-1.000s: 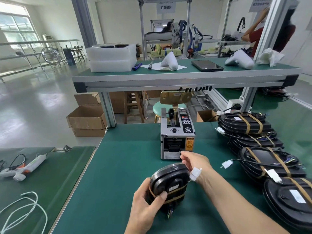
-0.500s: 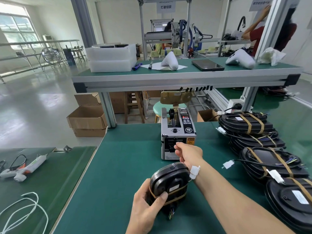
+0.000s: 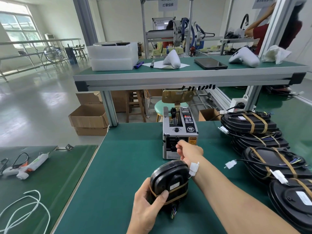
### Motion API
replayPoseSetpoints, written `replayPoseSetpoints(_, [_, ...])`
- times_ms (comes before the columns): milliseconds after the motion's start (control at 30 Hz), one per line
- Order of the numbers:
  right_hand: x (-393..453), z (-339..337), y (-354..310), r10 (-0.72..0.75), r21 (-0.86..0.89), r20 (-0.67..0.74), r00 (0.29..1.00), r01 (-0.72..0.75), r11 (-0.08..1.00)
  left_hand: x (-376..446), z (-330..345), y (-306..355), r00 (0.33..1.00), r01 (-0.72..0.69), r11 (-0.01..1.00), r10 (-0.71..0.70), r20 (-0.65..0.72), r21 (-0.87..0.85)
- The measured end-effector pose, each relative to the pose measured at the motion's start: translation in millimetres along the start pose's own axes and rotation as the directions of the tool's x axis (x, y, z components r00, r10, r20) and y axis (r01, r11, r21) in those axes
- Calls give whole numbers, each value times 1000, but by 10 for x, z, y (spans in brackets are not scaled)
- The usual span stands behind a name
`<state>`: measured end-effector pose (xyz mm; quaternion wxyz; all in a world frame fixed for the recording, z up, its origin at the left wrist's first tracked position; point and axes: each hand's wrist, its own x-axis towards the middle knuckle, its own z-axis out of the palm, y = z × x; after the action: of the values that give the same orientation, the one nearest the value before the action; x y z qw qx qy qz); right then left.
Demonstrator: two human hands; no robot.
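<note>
L hand [image 3: 148, 202] grips black unit [image 3: 168, 179]; R hand [image 3: 189, 151] curled at tape dispenser [image 3: 179, 130] slot, hold unclear. Should pull straight out, no twisting.

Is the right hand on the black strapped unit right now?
No, the right hand is up at the front opening of the tape dispenser, while only the left hand grips the black unit.

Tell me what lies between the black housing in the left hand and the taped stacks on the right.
Head view: beside the black housing, the right forearm crosses that stretch of green mat, and a white connector lies beyond it.
</note>
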<state>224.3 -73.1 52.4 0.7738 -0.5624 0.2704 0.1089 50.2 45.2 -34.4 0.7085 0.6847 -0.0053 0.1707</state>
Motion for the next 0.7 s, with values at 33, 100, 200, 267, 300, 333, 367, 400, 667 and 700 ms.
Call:
replayPoseSetpoints(33, [-3,2,-1,-3,-7,-4,1000,3,1000,-2,-1,-1,1000,0,1000,0,-2,4])
replayPoseSetpoints(100, [-6,7,-6,-17,-26,-11,1000,17,1000,-3,-1,0,1000,2,1000,-2,-9,11])
replayPoseSetpoints(200, [4,-23,-7,-21,-59,-12,1000,20,998,-5,0,-8,1000,6,1000,-6,-17,10])
replayPoseSetpoints(267, [3,-110,26,20,-63,34,999,-18,998,-10,-9,-24,1000,5,1000,-5,-17,23])
replayPoseSetpoints(300, [-9,-184,69,52,-58,74,996,-47,997,-12,-16,-31,1000,2,1000,-2,-16,31])
replayPoseSetpoints(333, [-26,-271,126,77,-38,110,991,-73,997,-12,-19,-26,1000,1,1000,-1,-19,31])
replayPoseSetpoints(367, [-48,-365,197,89,-1,133,987,-90,996,-11,-20,-14,1000,3,1000,-2,-23,27])
replayPoseSetpoints(400, [-77,-456,272,83,43,145,986,-90,995,-7,-17,-5,1000,5,1000,-5,-25,19])
replayPoseSetpoints(667, [-551,-606,466,-49,77,369,928,21,997,-39,-7,-13,1000,-11,999,10,20,48])
replayPoseSetpoints(700, [-604,-594,434,-57,65,364,930,35,997,-48,5,-2,1000,-12,999,11,25,53])
